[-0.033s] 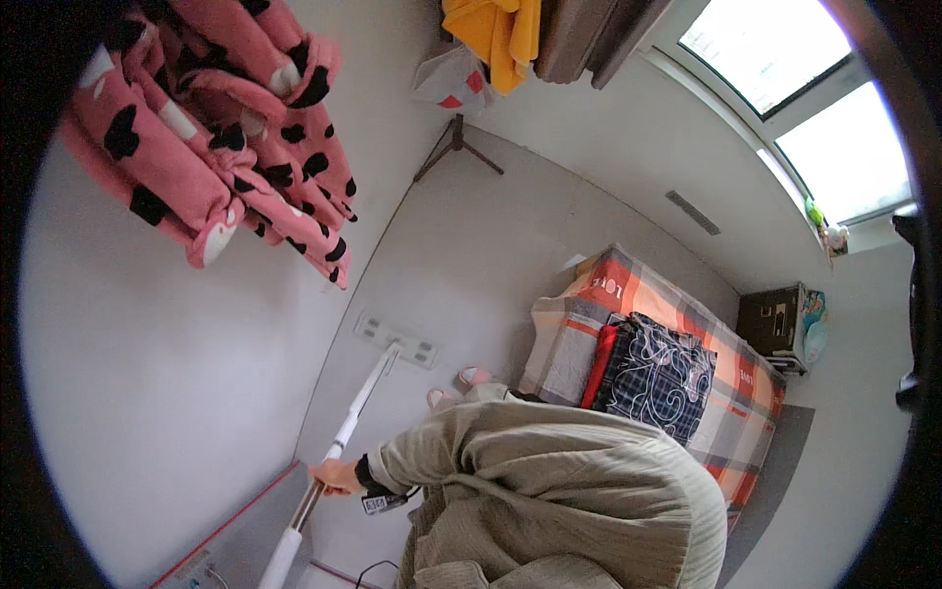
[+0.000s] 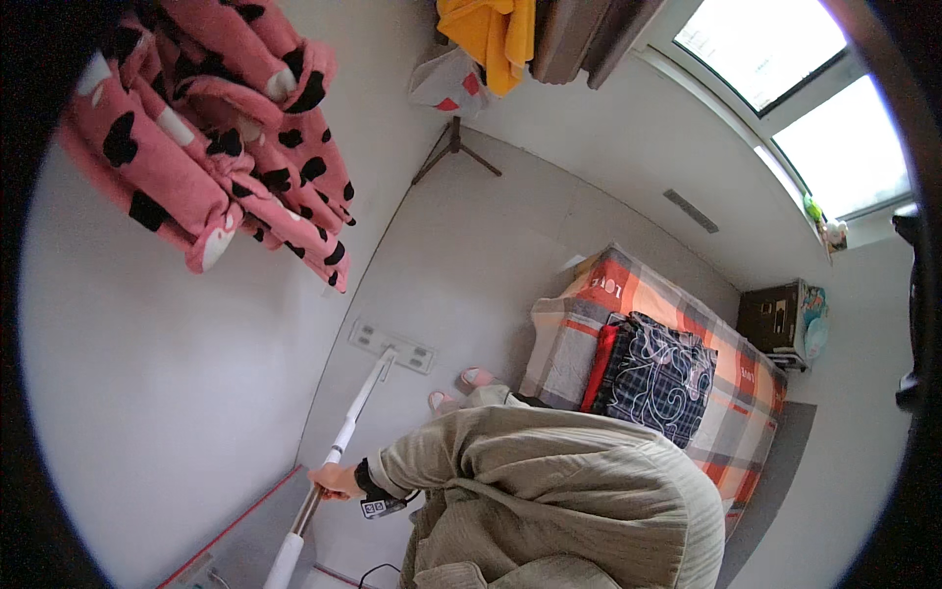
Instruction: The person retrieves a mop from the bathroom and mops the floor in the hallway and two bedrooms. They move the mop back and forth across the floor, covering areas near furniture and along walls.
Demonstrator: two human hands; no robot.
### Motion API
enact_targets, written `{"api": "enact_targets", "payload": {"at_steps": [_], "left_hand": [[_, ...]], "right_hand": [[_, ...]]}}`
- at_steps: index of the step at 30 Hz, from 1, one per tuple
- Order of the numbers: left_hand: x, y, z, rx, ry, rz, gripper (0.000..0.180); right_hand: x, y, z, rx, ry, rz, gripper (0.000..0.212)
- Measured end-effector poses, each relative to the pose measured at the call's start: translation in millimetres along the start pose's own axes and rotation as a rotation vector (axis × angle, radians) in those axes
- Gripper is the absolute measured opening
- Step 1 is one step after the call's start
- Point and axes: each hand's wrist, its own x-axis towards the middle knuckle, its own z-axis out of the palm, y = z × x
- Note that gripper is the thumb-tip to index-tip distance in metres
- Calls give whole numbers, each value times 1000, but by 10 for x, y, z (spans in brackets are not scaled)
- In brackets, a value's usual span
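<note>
My right hand [image 2: 336,481] is wrapped round the metal part of a flat mop's pole [image 2: 347,432], the arm in a grey-green ribbed sleeve [image 2: 549,452] reaching across to the left. Slanting up from the lower edge, the white pole meets a flat pale mop head [image 2: 392,346], which lies on the grey floor near the left wall. A dark band and a small device with a pale face [image 2: 381,507] are at my right wrist. My left hand is out of view. Pink slippers [image 2: 477,376] show close to the mop head.
To the right stands a bed-like piece under a plaid cover [image 2: 564,344], with folded dark plaid cloth [image 2: 657,378] on it. A dark stand leg [image 2: 453,147] rests in the far corner. Pink spotted clothing [image 2: 285,187] hangs on the left. A dark box [image 2: 770,319] stands by the right wall.
The mop head has slid very slightly left and nearer on the floor. My right hand keeps its grip on the pole.
</note>
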Motion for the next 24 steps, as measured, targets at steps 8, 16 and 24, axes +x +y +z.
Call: {"api": "enact_targets", "payload": {"at_steps": [8, 16, 24], "left_hand": [[496, -240, 751, -130, -549, 384, 21], [1107, -1739, 2921, -77, -715, 301, 22], [489, -3063, 5073, -275, -840, 94, 38]], "right_hand": [[-641, -406, -742, 239, 354, -127, 36], [-2166, -1049, -3709, 349, 771, -571, 30], [-3360, -1068, -6072, 367, 1159, -415, 29]]}}
